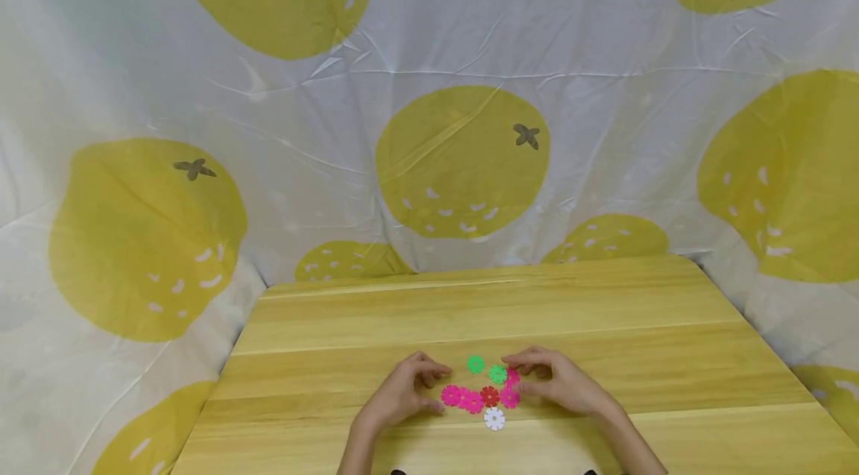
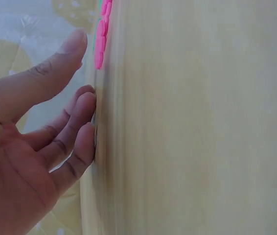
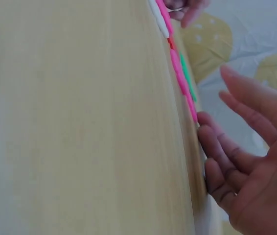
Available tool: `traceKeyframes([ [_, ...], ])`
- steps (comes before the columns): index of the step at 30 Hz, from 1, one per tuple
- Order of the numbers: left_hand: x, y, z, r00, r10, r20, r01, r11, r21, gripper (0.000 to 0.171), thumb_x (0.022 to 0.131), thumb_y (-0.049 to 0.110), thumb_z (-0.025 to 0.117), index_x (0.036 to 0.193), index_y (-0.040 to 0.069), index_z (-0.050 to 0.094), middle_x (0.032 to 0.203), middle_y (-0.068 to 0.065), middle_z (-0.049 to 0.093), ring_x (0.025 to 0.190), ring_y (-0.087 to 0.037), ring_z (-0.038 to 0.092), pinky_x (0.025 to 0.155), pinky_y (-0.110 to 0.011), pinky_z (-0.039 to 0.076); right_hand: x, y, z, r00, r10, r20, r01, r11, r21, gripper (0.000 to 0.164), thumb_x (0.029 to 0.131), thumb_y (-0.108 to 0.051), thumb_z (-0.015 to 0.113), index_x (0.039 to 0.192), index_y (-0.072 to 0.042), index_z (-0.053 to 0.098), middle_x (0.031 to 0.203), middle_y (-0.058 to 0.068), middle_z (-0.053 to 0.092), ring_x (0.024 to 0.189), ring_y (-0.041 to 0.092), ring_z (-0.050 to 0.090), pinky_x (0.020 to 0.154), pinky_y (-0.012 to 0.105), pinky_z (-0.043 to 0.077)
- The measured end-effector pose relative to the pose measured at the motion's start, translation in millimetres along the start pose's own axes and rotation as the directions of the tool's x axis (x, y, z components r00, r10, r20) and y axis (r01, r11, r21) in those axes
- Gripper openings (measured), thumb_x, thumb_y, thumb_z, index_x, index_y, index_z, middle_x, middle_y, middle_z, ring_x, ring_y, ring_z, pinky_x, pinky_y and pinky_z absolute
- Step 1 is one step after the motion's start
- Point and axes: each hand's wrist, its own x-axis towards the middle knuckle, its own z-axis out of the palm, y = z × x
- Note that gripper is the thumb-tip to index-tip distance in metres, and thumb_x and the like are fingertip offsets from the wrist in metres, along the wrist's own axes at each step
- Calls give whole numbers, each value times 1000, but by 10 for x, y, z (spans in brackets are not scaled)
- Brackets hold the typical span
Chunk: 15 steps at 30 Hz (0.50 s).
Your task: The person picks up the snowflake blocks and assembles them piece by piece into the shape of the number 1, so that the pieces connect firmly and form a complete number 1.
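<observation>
Snowflake-shaped notched plastic discs lie flat in a small cluster near the table's front. Several pink discs [image 1: 463,397] overlap in a row on the left, ending beside a red disc [image 1: 490,396]. More pink discs [image 1: 510,397] are at the right, one partly behind fingers. Two green discs [image 1: 476,365] sit on the far side, and a white disc [image 1: 494,418] on the near side. My left hand [image 1: 403,391] rests at the left end of the pink row, thumb and fingers spread, holding nothing. My right hand [image 1: 560,379] is beside the right pink discs, its fingers loosely bent and apart.
The wooden table [image 1: 322,370] stretches out around the cluster on all sides. Behind and beside it hangs a pale curtain [image 1: 604,147] printed with large yellow fruit. Two small dark objects [image 1: 398,472] show at the bottom edge of the head view.
</observation>
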Motion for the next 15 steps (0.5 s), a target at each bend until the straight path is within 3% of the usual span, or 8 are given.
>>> traceKeyframes([
  [5, 25, -1, -2, 1000, -24, 8, 24, 997, -76, 43, 75, -2, 88, 116, 2, 76, 101, -14, 63, 84, -21, 55, 73, -19, 50, 14, 17, 21, 1000, 12, -5, -12, 1000, 11, 40, 92, -19, 79, 128, -4, 72, 111, 14, 69, 99, 20, 60, 84, 25, 50],
  [15, 96, 41, 33, 999, -52, 17, 53, 997, -49, 34, 72, -4, 90, 103, 4, 80, 98, -11, 64, 74, -15, 54, 67, -19, 48, 88, 45, 136, 997, 27, -70, -32, 997, -73, 37, 89, -21, 82, 121, -4, 76, 95, 8, 66, 82, 5, 53, 73, 20, 48],
])
